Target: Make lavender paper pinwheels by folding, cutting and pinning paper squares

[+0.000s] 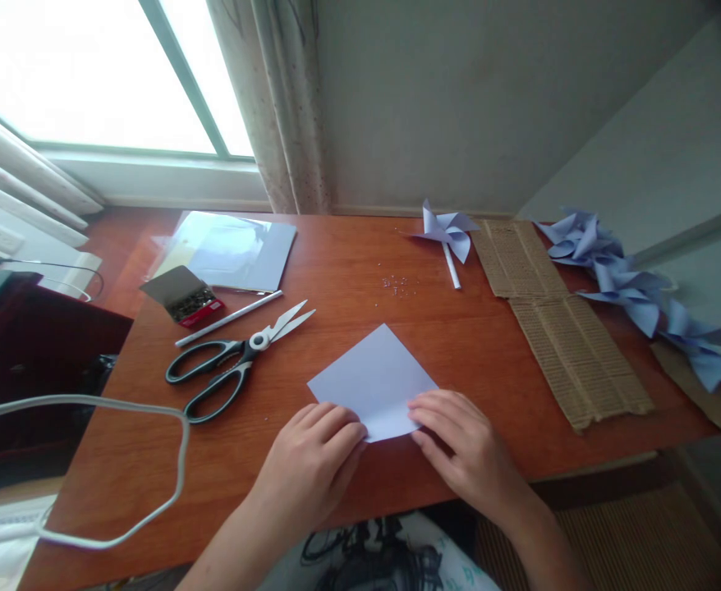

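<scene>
Down by the near edge of the desk (348,271), the left hand (314,455) pinches one side of a paper square (378,377), the right hand (462,439) the other!
From the left edge, here's a white cable (89,400) looping in, then an open red box (208,315), flap up, a slim white tube (228,319) just beside it, and a clear packet (213,246) toward the far left corner; next, scissors (259,341), blades parted; now mid-desk, the square, one corner aimed at the far edge, its near corner impossible to make out, fingers bunched at both near sides; on to a pinwheel (447,230) on a stick (451,267) by the far edge, ribbed cardboard (557,328) toward the right edge, and finally more pinwheels (631,291), clustered along that right edge!
</scene>
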`<state>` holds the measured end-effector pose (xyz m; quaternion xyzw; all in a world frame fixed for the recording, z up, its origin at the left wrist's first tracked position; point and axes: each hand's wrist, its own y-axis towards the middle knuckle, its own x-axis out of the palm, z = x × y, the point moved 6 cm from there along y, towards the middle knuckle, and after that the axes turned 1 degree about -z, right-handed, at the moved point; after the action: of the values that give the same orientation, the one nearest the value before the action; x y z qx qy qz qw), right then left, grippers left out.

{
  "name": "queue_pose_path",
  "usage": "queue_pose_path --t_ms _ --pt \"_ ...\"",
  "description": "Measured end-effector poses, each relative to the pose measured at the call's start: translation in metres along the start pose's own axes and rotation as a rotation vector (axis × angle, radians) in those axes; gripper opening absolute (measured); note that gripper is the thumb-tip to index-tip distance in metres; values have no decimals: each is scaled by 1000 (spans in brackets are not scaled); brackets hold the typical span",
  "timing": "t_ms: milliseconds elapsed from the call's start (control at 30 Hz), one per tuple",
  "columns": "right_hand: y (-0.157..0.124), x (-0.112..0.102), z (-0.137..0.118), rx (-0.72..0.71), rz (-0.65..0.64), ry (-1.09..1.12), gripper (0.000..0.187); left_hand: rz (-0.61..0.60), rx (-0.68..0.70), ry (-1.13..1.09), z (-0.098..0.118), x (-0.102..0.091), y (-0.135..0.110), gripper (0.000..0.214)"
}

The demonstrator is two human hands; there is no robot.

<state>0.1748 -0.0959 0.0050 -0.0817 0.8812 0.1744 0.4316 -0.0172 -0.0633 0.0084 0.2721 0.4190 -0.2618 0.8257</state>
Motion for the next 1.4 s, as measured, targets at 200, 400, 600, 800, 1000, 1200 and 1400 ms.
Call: queue_pose_path --t_ms 200,400,600,800,1000,1200,1400 --pt "4 11 -12 -4 -23 58 22 12 -66 -34 -2 8 -1 15" --pt "4 15 -8 25 8 86 22 51 -120 -60 -4 9 0 12" --pt "1 14 -6 21 12 112 23 47 -105 -91 -3 6 0 13" --pt "1 15 -10 16 19 63 30 23 -93 -98 0 5 0 14" --pt "4 18 -11 -11 22 98 23 102 -104 -67 5 2 0 15" --pt "6 12 -4 97 45 236 18 87 -56 39 5 -3 -5 33" --pt "12 8 0 255 95 259 12 138 -85 53 1 -1 -10 33"
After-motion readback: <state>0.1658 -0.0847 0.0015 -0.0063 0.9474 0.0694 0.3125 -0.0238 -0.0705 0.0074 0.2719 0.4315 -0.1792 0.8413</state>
